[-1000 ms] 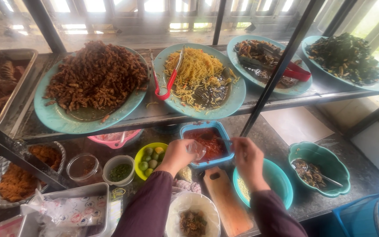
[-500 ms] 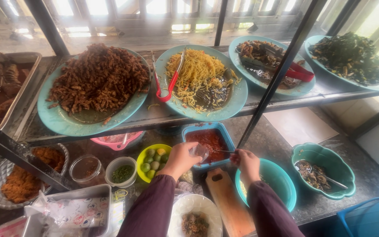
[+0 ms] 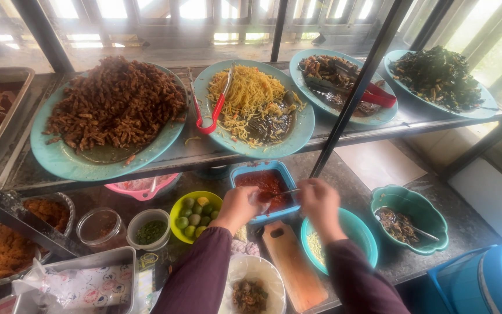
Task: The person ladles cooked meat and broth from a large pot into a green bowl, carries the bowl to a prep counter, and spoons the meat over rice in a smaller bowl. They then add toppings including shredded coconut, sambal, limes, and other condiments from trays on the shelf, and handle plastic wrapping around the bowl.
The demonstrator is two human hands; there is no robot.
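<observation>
head | right hand [image 3: 319, 200] clamps spoon [image 3: 286, 192] over blue tub [image 3: 264, 187] | left hand [image 3: 240, 206] fingers unclear

**Both hands meet at frame centre**

Two forearms in dark maroon sleeves rise from the bottom edge, converging toward the middle of the frame. The left hand [image 3: 240, 204] is curled, fingers closed in a pinch. The right hand [image 3: 319, 200] sits just beside it, knuckles up, fingers bent downward.

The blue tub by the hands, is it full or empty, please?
Nearly full: the blue tub holds red sauce close to its rim, and a spoon reaches into it.
</observation>
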